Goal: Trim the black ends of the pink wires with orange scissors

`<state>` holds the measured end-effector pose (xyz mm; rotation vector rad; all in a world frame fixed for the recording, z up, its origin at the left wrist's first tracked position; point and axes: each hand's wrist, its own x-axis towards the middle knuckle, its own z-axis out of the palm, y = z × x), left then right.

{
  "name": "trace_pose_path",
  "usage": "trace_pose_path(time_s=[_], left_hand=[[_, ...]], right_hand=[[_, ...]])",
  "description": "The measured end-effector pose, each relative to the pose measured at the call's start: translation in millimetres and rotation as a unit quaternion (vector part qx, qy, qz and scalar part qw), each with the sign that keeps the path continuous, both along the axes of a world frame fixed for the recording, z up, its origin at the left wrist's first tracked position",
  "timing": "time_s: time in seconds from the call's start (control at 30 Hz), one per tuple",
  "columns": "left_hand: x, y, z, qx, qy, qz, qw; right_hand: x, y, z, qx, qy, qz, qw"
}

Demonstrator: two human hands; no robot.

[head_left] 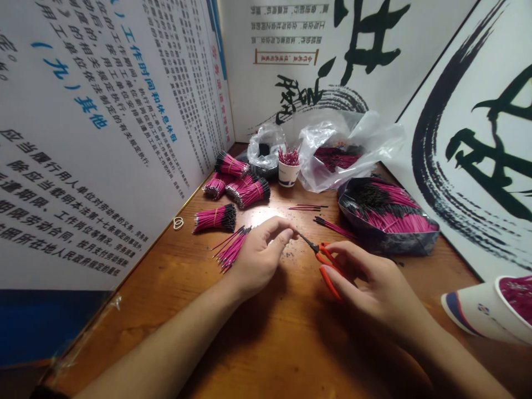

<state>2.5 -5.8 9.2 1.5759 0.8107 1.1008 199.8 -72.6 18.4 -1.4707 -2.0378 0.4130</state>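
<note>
Orange snips (322, 256) are in the right hand (369, 282), fingers curled round the handles, tips at the left hand (260, 252), which is pinched shut on sth too small to tell. Left of the snips: loose wires (230, 249) & several banded bundles (216, 218), prob. done. Right of the snips, the bag (388, 219) is full, so lots left.

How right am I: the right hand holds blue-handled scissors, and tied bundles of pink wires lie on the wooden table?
Nearly right; only the colour is off. The head view shows the right hand holding scissors whose handles are orange, not blue. The rest stands: tied bundles of pink wires do lie on the wooden table.
</note>
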Motion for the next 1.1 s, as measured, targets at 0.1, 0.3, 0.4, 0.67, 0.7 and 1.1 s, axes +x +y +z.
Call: trace_pose_path(time_s=[0.1,0.3,0.4,0.67,0.7,1.1], left_hand=[[-0.4,-0.4,-0.2,-0.001,-0.001,-0.005,1.0],[-1.4,-0.3,-0.7,-0.004,0.004,-0.007,1.0],[-0.9,0.4,-1.5,-0.005,0.005,-0.005,1.0],[-0.1,-0.1,-1.3,-0.01,0.003,-0.006,1.0],[-0.2,-0.2,-1.1,-0.008,0.005,-0.004,1.0],[-1.5,-1.2,-0.2,0.006,0.035,0.007,0.999]], right_hand=[[-0.5,0.1,0.2,0.0,0.004,-0.002,1.0],[-1.0,-1.5,2.6,-0.007,0.014,-0.003,1.0],[-0.7,-1.7,2.7,0.006,0.007,-0.004,1.0],[0.4,-1.7,0.8,0.016,-0.01,-0.036,0.999],[0.4,-1.9,0.8,0.014,-0.013,-0.031,0.999],[-0.3,-1.9,0.8,0.01,-0.002,-0.013,1.0]])
